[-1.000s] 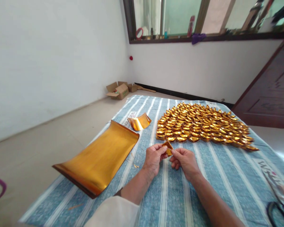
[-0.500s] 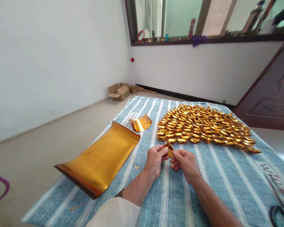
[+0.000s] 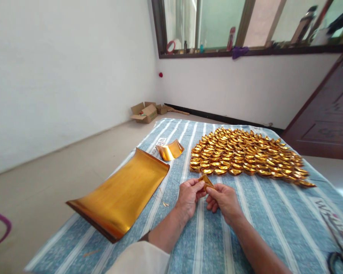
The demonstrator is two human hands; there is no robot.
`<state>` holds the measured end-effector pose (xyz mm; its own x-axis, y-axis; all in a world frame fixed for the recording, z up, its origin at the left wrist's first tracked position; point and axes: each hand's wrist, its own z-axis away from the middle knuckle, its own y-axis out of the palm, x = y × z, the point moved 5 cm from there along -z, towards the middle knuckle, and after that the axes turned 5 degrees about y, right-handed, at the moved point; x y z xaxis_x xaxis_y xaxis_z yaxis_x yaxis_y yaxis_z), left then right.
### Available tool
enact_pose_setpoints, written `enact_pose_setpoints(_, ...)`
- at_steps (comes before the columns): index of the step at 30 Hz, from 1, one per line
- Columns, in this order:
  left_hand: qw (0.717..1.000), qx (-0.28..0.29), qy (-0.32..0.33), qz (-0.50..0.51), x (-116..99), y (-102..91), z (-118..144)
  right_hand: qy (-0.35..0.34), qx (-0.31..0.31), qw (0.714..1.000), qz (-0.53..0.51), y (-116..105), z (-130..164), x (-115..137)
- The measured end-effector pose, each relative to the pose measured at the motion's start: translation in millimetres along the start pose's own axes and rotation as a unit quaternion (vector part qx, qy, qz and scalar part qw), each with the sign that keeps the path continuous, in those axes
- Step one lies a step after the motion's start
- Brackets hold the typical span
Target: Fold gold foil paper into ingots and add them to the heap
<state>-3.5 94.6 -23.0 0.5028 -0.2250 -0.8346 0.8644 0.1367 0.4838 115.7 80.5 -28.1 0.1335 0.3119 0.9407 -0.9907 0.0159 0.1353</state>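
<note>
Gold paper (image 3: 206, 182), small and half folded, sits pinched between our left hand (image 3: 189, 197) and right hand (image 3: 223, 200), fingers of both closed on its edges, just above the striped cloth (image 3: 263, 224). Rows of folded gold pieces (image 3: 246, 156) end just beyond it; a curled gold sheet (image 3: 122, 194) lies left, near the cloth's edge. Bare cloth lies to the right.

gold paper piece (image 3: 206, 181) pressed flatter, hands closer
</note>
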Motion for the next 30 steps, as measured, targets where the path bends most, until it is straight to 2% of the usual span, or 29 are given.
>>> enact_pose_setpoints(10,1.000,0.006,0.002,0.028,0.6,1.7,-1.9,0.003,0.030,0.999,0.012,1.2,-6.4,-7.0)
enact_pose_setpoints(21,0.998,0.021,-0.017,0.049,0.4,2.2,-1.7,-0.017,0.028,0.999,0.020,0.7,-5.1,-3.0)
enact_pose_setpoints(30,0.998,0.004,-0.017,0.053,-0.8,0.3,-2.8,-0.037,0.027,0.998,0.035,1.4,-4.3,1.5)
